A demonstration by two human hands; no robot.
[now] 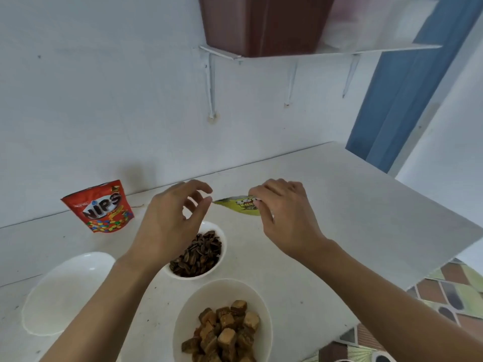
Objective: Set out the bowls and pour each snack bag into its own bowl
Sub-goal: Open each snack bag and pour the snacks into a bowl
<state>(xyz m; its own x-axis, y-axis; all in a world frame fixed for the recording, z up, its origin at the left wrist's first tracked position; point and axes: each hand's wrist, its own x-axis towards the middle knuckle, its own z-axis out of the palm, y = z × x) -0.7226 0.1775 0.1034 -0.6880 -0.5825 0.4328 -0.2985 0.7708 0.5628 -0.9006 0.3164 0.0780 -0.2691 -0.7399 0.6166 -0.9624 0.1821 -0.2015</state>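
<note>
At the far left an empty white oval bowl (65, 291) sits on the white table (339, 205). Behind it, near the wall, a red stand-up snack pouch (102, 207) printed with coloured candies stands upright, well apart from both hands.

The left hand (170, 220) hovers over the far rim of a small round white bowl (198, 254). Its grip is wide: the fingers are loosely curved and hold nothing. The small bowl is filled with dark striped seeds (201, 253).

Nearer the person and just right of it is a larger white oval bowl (188, 317), heaped with brown cube-shaped snack pieces (224, 327). The two filled bowls stand just beside each other.

Further back, between the hands, a flat yellow-green snack bag (240, 206) lies roughly level, low over the table; whether it touches the surface cannot be told. The right hand (285, 218) has its grip narrowed onto the bag's right end, pinching it between the fingertips.

Above, a white wall shelf (379, 48) on brackets carries a brown container (261, 22).
</note>
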